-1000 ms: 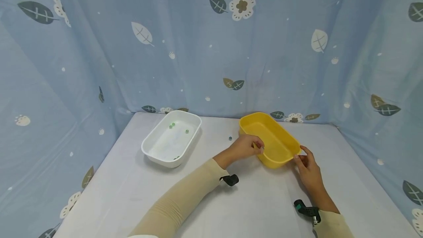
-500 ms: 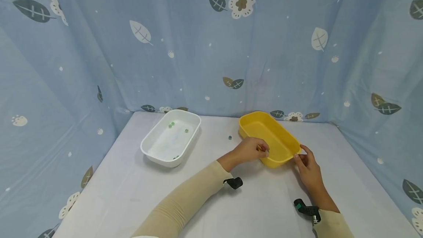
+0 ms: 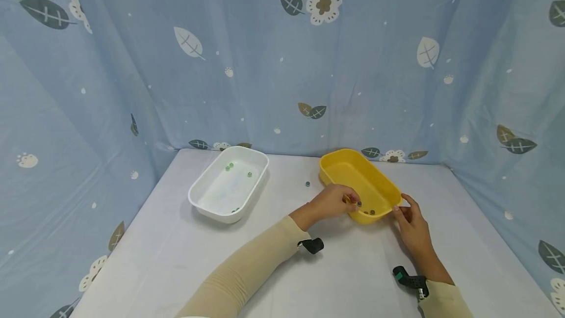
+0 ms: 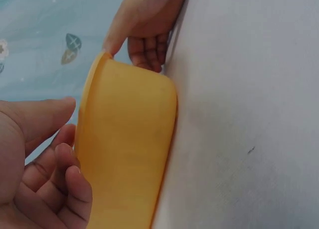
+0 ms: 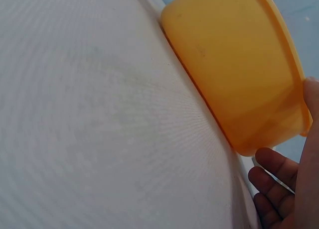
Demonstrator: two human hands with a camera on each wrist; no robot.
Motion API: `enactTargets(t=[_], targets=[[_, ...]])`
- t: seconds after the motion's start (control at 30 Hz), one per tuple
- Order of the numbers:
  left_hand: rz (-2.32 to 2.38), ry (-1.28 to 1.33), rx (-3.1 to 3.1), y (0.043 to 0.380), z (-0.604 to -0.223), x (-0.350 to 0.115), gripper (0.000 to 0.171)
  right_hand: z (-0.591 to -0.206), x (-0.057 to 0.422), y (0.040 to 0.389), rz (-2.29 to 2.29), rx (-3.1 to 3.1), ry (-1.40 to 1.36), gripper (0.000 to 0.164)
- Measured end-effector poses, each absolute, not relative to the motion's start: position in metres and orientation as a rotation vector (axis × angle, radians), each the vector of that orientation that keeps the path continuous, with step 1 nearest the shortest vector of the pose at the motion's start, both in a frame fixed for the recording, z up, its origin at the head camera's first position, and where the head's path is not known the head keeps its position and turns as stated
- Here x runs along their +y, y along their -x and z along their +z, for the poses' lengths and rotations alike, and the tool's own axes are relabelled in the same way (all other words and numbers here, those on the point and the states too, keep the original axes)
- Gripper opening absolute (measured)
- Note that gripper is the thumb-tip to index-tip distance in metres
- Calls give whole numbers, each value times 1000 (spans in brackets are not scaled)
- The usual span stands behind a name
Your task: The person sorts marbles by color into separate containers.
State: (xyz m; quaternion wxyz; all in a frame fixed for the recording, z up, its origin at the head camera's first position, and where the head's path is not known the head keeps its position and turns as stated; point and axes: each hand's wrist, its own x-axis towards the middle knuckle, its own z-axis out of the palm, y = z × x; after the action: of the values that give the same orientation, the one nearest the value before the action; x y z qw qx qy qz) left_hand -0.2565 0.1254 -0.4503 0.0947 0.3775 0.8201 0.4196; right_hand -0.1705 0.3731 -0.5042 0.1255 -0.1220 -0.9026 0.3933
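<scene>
A yellow plastic basin [image 3: 353,163] stands right of centre. My left hand [image 3: 334,201] is over its near left rim, fingers loosely curled. A gap shows between thumb and fingers in the left wrist view, with nothing visible there. Just off the fingertips is a small dark bead-like piece [image 3: 359,204]. Two more dark pieces [image 3: 372,212] lie on the basin's floor by the near wall. My right hand [image 3: 412,227] holds the near right corner, its thumb [image 5: 311,97] on the rim and the other fingers below, outside the wall.
To the left is a white basin [image 3: 194,194] with several small green pieces [image 3: 249,174] in it. One dark bluish piece [image 3: 307,184] lies on the white tablecloth [image 3: 282,278] between the basins. A blue patterned curtain [image 3: 247,63] hangs behind and along the sides.
My left hand first moved slightly right over the yellow basin, then stayed there. Dark pieces now show inside the basin and at the fingertips. The right hand keeps its hold.
</scene>
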Motion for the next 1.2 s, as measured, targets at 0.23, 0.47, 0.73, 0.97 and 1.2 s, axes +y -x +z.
enactTargets(t=[0.23,0.47,0.73,0.97,1.2], targets=[[1291,-1132,2456,260,-447,113,22,-505,374,170,1126,-2637,332,67],[1291,-1093,2480,269,-451,95,14,-507,374,170,1130,-2636,356,66],[1213,-1092,2577,286,-460,66,15,-506,374,170,1127,-2633,341,67],[1082,-973,2685,310,-468,43,15,-503,377,170,1108,-2633,291,66],[1065,-806,2720,325,-479,26,13,-505,377,171,1118,-2637,284,66]])
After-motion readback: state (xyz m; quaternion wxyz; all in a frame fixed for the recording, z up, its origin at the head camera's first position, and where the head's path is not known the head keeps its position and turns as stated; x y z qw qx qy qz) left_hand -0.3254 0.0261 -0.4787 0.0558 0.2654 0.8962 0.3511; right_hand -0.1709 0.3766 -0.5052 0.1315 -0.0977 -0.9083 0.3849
